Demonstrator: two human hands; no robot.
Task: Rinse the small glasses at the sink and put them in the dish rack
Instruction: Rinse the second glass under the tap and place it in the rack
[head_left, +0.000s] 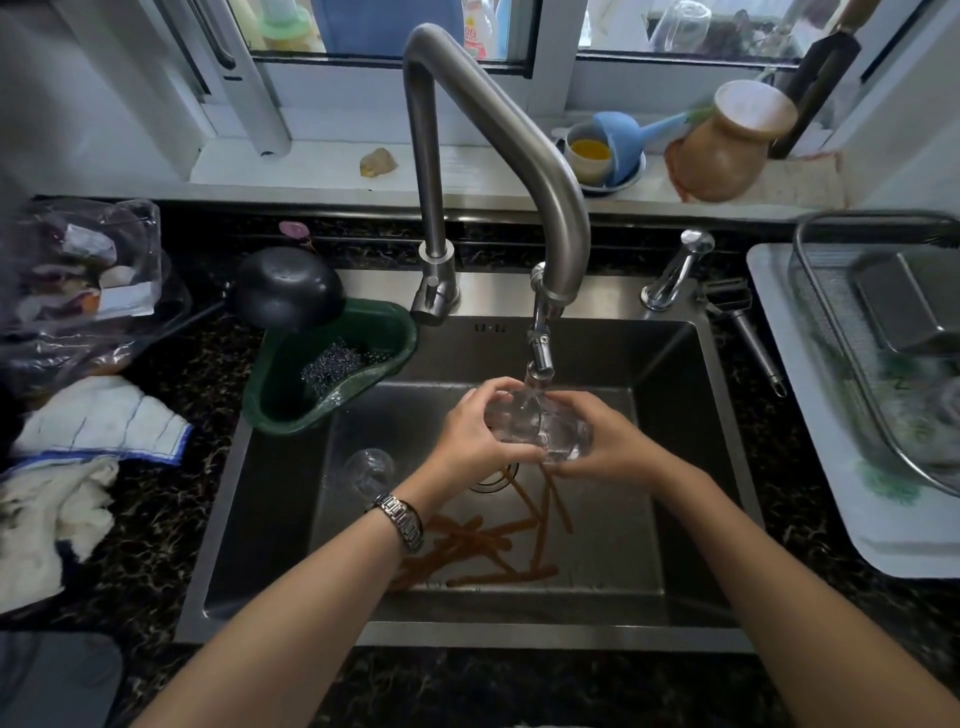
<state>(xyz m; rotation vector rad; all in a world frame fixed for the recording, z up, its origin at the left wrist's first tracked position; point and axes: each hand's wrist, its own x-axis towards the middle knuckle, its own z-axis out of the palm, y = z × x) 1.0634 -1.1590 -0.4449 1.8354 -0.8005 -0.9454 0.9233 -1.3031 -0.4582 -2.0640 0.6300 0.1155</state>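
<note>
A small clear glass (540, 431) is held over the steel sink (691, 467), directly under the running faucet (540, 358). My left hand (475, 434) grips it from the left and my right hand (602, 441) from the right. Water streams onto the glass. A second small glass (370, 470) lies on the sink floor to the left of my left wrist. The wire dish rack (831, 322) stands on a white tray at the right, with a metal container and blurred items inside.
Several brown chopsticks (483, 540) lie on the sink floor near the drain. A green corner strainer (332, 364) with a scourer hangs at the sink's left back, under a black ladle bowl (288, 288). Cloths (98, 421) and a plastic bag lie on the left counter.
</note>
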